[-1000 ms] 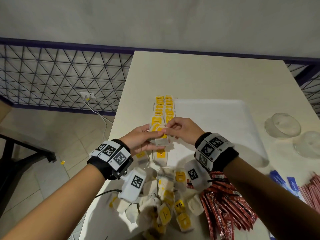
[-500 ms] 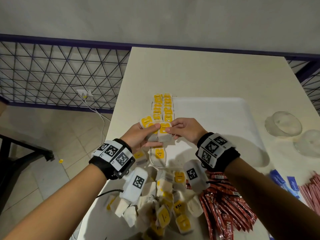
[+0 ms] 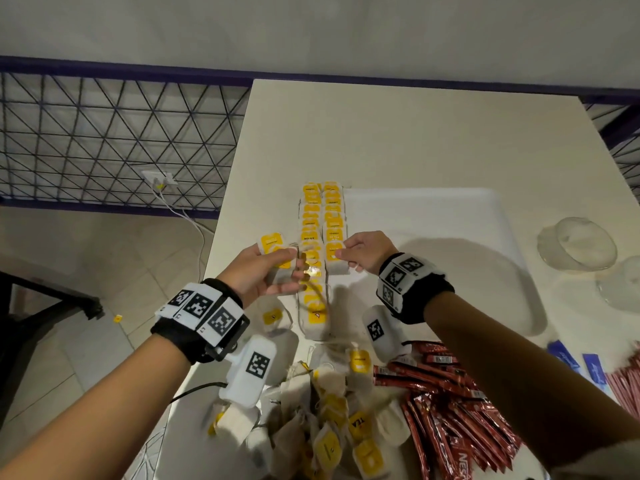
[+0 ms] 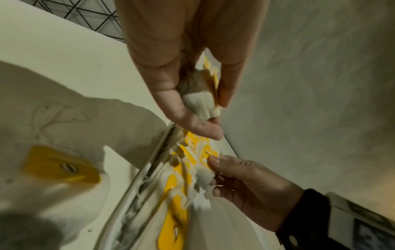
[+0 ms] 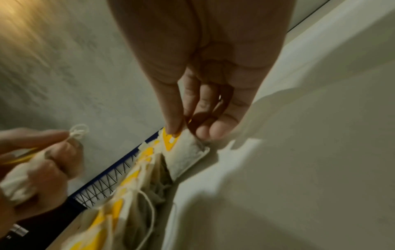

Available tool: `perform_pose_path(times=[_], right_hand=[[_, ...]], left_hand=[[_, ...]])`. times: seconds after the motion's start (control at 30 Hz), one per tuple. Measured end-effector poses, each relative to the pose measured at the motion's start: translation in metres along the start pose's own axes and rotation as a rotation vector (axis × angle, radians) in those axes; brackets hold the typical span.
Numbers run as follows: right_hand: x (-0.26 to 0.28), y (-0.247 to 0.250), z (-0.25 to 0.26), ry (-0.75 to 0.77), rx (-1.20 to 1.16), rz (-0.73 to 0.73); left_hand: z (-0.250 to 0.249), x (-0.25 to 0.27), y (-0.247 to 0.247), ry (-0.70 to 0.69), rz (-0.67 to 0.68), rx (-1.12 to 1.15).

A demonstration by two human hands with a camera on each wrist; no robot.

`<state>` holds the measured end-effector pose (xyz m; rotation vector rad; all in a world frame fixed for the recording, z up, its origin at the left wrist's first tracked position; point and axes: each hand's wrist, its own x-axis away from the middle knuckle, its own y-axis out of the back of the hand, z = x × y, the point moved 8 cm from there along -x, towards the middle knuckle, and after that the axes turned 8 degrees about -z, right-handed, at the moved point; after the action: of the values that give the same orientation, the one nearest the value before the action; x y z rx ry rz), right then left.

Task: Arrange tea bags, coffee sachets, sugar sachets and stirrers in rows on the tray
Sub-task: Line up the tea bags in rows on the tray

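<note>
Two rows of yellow-tagged tea bags (image 3: 322,216) run along the left side of the white tray (image 3: 433,216). My right hand (image 3: 360,251) pinches one tea bag (image 5: 188,155) and holds it down at the near end of the right row. My left hand (image 3: 266,271) grips a small bunch of tea bags (image 4: 200,99) just left of the left row, above the table edge. Loose tea bags (image 3: 329,427) lie in a heap near me. Red coffee sachets (image 3: 446,410) sit to its right.
Blue sachets (image 3: 571,362) and thin red sticks (image 3: 627,379) lie at the right edge. Two clear glass bowls (image 3: 576,244) stand right of the tray. The table's left edge drops to a tiled floor with a wire fence behind.
The hands have parted: my right hand carried one tea bag right onto the right row, and my left hand drew its bunch away to the left.
</note>
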<state>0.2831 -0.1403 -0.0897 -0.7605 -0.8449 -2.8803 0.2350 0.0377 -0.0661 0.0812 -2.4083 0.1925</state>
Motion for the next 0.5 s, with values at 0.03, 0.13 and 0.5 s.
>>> perform_pose_path(times=[0.03,0.13,0.5], right_hand=[[-0.004,0.000,0.000,-0.005,-0.002,-0.027],[-0.013,0.002,0.000,-0.017,0.001,-0.085],[-0.016,0.001,-0.002,0.018,0.056,-0.146]], left_hand=[[0.000,-0.001,0.000,0.007,0.000,0.000],[0.002,-0.003,-0.001,0.017,0.018,0.010],[0.008,-0.005,-0.005,0.040,0.058,0.026]])
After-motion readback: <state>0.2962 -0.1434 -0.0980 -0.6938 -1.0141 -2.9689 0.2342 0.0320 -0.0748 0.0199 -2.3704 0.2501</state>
